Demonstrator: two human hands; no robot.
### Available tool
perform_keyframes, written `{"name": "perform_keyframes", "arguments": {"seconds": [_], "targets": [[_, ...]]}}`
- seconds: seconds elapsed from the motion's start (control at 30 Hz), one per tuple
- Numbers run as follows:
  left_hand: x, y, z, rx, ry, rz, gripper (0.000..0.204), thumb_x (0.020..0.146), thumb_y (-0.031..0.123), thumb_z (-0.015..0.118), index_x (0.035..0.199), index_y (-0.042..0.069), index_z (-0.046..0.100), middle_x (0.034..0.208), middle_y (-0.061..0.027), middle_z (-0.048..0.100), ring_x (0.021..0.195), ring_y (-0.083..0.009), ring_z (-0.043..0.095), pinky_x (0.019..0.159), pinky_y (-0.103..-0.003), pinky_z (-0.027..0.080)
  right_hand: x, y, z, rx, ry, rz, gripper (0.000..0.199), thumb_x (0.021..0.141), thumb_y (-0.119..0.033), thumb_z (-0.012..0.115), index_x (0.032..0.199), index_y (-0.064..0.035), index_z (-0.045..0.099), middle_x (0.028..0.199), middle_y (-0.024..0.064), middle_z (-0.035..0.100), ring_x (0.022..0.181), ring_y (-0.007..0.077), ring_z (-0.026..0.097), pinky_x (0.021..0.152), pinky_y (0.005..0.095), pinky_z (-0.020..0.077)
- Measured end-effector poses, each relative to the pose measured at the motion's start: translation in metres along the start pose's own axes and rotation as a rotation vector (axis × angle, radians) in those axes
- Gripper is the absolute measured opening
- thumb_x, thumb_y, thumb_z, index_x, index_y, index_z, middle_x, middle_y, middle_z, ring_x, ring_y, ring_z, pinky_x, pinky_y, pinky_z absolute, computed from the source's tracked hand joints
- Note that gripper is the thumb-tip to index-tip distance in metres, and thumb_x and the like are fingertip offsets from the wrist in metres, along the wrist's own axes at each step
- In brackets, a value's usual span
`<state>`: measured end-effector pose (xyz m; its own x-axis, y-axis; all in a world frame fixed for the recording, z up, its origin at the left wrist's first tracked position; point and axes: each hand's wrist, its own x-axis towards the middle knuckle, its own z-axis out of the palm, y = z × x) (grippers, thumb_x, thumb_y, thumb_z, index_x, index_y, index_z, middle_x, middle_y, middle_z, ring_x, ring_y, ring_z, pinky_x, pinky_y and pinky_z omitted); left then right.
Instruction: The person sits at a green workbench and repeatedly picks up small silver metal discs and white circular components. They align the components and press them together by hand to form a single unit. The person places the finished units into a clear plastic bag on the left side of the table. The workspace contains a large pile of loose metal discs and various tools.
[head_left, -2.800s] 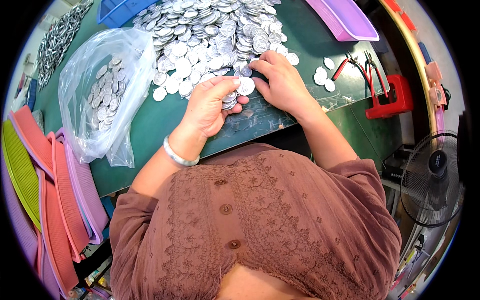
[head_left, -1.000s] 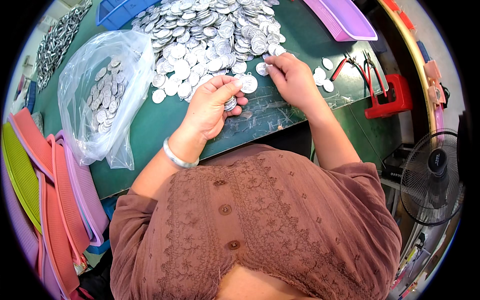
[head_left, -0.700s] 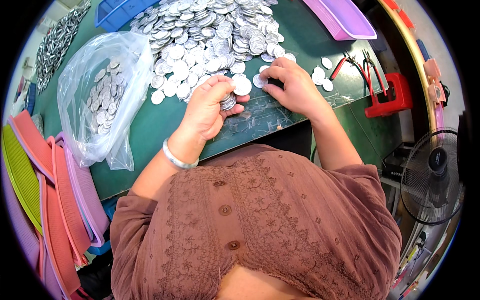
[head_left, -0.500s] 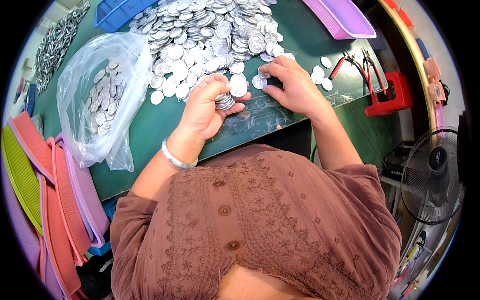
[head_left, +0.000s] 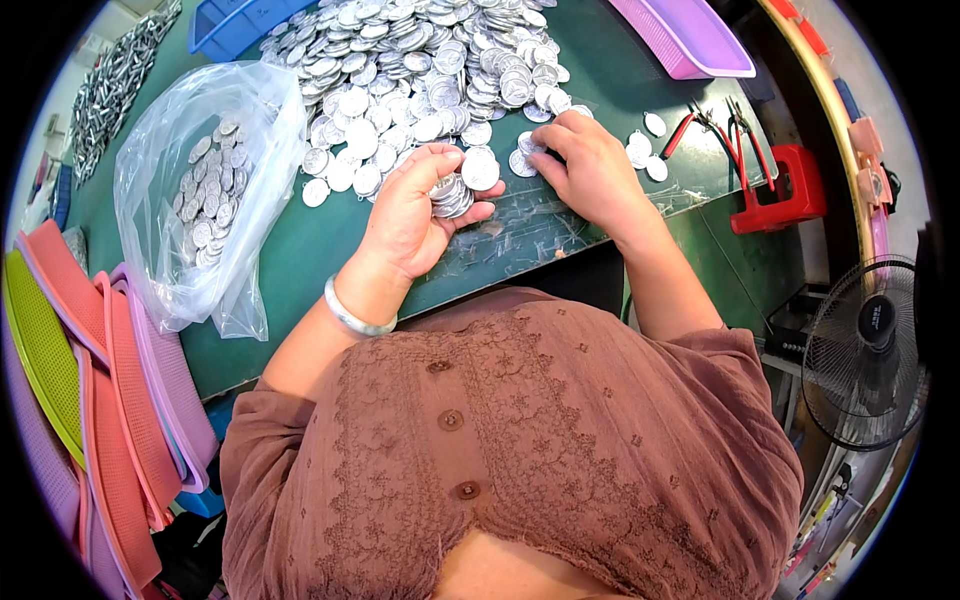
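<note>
Several round silver medals [head_left: 453,199] lie stacked in my left hand [head_left: 408,205], its fingers curled round them. One medal [head_left: 480,170] faces up at the top of that stack, beside my thumb. My right hand [head_left: 592,172] rests at the near edge of the heap, thumb and fingertips drawn together at the rim of a medal [head_left: 529,143]. Another medal [head_left: 521,163] lies partly beneath it on the green table [head_left: 510,245]. Beyond both hands spreads a large heap of the same medals [head_left: 400,70], some with small loops.
A clear plastic bag [head_left: 270,170] holding medals lies left. Blue [head_left: 235,38] and purple baskets [head_left: 690,45] stand at the back. Red-handled pliers [head_left: 738,150] and a few loose medals [head_left: 640,150] lie right, near a red frame [head_left: 790,190]. Stacked baskets [head_left: 120,400] and a fan [head_left: 878,330] flank me.
My right thumb and fingertips have come closer together and shifted slightly right off the medals, showing more of them. My left hand stays nearly still with its stack.
</note>
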<state>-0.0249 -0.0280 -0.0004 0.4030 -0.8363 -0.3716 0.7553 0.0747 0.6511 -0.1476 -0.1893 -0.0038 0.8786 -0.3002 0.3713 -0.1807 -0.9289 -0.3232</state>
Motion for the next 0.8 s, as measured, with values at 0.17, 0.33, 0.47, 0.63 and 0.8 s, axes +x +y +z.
{"name": "perform_keyframes", "arguments": {"seconds": [0.17,0.33,0.47,0.63,0.8], "targets": [[0.001,-0.001,-0.003,-0.016,-0.026,-0.005,0.013,0.085,0.014,0.046,0.094,0.005,0.047,0.091,-0.0136,0.059,0.081,-0.0265,0.062,0.059,-0.030,0.053,0.003,0.003,-0.003,-0.027,-0.008,-0.076,0.014,0.072,-0.018,0.061,0.078,-0.0054,0.059,0.078,0.0072,0.053,0.078,0.0262,0.053,0.068,0.0361,0.0437],[0.001,-0.001,-0.004,-0.013,-0.041,-0.010,0.017,0.085,0.015,0.047,0.098,0.003,0.049,0.092,-0.0132,0.058,0.083,-0.0267,0.061,0.059,-0.029,0.053,0.006,0.006,-0.004,-0.048,-0.029,-0.161,0.011,0.073,-0.016,0.059,0.078,-0.0054,0.059,0.078,0.0063,0.053,0.079,0.0250,0.052,0.069,0.0353,0.0435],[-0.001,0.002,-0.001,0.001,-0.048,-0.024,0.019,0.084,0.013,0.049,0.099,0.001,0.051,0.092,-0.0123,0.058,0.082,-0.0243,0.061,0.062,-0.027,0.053,0.007,0.010,0.000,-0.065,0.037,-0.181,0.011,0.073,-0.015,0.059,0.075,-0.0043,0.058,0.075,0.0076,0.054,0.077,0.0263,0.053,0.068,0.0355,0.0433],[-0.001,0.001,-0.001,0.000,-0.051,-0.038,0.016,0.081,0.007,0.053,0.096,0.001,0.053,0.093,-0.0113,0.058,0.082,-0.0218,0.060,0.065,-0.025,0.053,0.008,0.007,-0.002,0.356,0.064,0.135,0.014,0.078,-0.013,0.056,0.078,0.0000,0.058,0.071,0.0097,0.057,0.066,0.0222,0.054,0.061,0.0321,0.0426],[-0.001,0.001,0.000,-0.016,-0.062,-0.040,0.020,0.080,0.006,0.052,0.099,0.002,0.051,0.093,-0.0114,0.058,0.082,-0.0208,0.060,0.067,-0.024,0.052,0.008,-0.001,-0.010,0.766,-0.118,0.348,0.017,0.082,-0.014,0.052,0.083,0.0022,0.059,0.066,0.0043,0.057,0.060,0.0099,0.049,0.057,0.0249,0.0410]]}}
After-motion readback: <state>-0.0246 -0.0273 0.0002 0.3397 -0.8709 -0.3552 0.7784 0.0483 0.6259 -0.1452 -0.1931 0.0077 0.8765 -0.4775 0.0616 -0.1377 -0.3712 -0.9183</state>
